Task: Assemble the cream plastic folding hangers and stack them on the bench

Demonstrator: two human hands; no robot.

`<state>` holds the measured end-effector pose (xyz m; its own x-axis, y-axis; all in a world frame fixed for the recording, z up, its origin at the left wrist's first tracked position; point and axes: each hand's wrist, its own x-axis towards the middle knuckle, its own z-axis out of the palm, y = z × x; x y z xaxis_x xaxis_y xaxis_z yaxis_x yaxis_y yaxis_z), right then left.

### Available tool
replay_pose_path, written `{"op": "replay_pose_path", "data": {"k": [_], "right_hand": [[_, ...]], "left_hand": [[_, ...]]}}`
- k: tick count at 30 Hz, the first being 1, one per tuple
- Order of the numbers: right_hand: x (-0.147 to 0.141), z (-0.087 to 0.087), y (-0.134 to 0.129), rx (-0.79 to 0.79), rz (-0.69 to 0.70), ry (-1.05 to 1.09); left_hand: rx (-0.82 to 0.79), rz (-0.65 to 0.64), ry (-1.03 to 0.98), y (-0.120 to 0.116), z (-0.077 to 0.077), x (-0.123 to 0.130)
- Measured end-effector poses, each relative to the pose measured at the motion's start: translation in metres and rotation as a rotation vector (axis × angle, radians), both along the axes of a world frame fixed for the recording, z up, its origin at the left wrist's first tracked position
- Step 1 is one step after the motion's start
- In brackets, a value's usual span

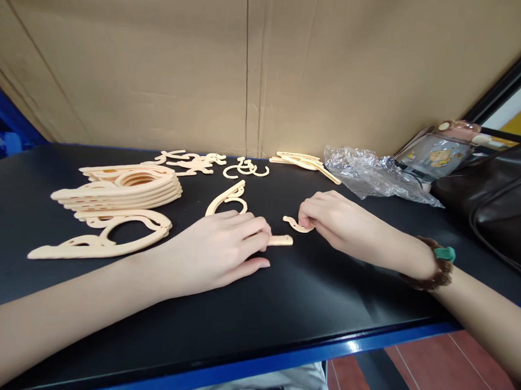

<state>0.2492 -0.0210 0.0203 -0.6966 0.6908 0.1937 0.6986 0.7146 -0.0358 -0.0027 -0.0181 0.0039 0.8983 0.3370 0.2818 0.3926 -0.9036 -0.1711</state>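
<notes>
My left hand [227, 248] lies low over the table, its fingers curled onto a cream plastic hanger arm [282, 240]. Only the arm's straight end, with a small hole, sticks out past the fingertips; the rest is hidden. My right hand [333, 222] pinches a small curved hanger hook [294, 223] just above the tabletop, beside that end. Behind my left hand is another hanger piece [225, 200] with a round loop, partly covered by the fingers. To the left, folded hangers are piled in a stack [125, 191], and one folded hanger [104, 248] lies in front of it.
Along the back of the black table [244, 334] lie several loose connector pieces [192, 163], hooks [245, 168] and hanger arms [306, 162]. Crumpled clear plastic [375, 172], a transparent cup [446, 149] and a dark leather bag [491, 195] occupy the right. Cardboard [162, 62] stands behind.
</notes>
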Motion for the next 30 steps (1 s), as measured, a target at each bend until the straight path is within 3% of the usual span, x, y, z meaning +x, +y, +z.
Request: {"op": "replay_pose_path", "data": {"k": [9,12,21,26,30], "right_hand": [[-0.001,-0.001,0.001,0.110,0.000,-0.035],[-0.003,-0.004,0.002,0.141,-0.061,-0.025],[-0.010,-0.006,0.001,0.086,-0.112,0.046],[-0.015,-0.002,-0.006,-0.050,-0.062,0.237],[-0.019,0.006,-0.013,-0.416,0.042,0.500]], "left_hand": [[-0.025,0.061,0.001,-0.005,-0.001,0.003],[-0.044,0.066,0.009,-0.006,-0.001,0.005],[-0.289,0.084,-0.074,-0.005,-0.003,0.005],[-0.259,0.056,-0.093,-0.003,-0.008,0.001],[-0.146,0.023,-0.159,-0.002,-0.009,0.000]]}}
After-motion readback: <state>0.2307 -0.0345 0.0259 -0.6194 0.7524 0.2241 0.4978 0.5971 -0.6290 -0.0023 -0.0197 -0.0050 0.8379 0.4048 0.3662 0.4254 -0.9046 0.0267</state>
